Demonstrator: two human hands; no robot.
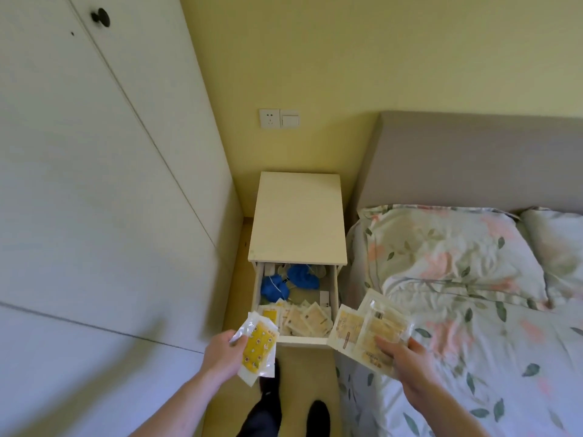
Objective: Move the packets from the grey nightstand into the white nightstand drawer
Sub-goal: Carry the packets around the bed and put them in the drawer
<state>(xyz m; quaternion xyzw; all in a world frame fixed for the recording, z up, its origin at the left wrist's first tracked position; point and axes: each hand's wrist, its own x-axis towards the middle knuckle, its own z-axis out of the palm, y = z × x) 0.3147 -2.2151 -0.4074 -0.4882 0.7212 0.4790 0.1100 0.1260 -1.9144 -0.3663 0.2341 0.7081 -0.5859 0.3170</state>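
Note:
The white nightstand [298, 216] stands in the corner between wardrobe and bed, its top drawer [303, 339] pulled out. Several pale packets [303, 320] lie at the drawer's front. My left hand [222, 353] grips a yellow-printed clear packet [257, 350] just left of the drawer's front corner. My right hand [407, 362] holds a fan of several beige packets [369, 331] at the drawer's right front corner, over the bed edge. The grey nightstand is not in view.
Blue crumpled items [303, 277] and small white objects fill the back of the drawer. A white wardrobe [94, 184] runs along the left. The bed with floral bedding [457, 310] and grey headboard [473, 162] lies to the right. My dark shoes [317, 414] stand below the drawer.

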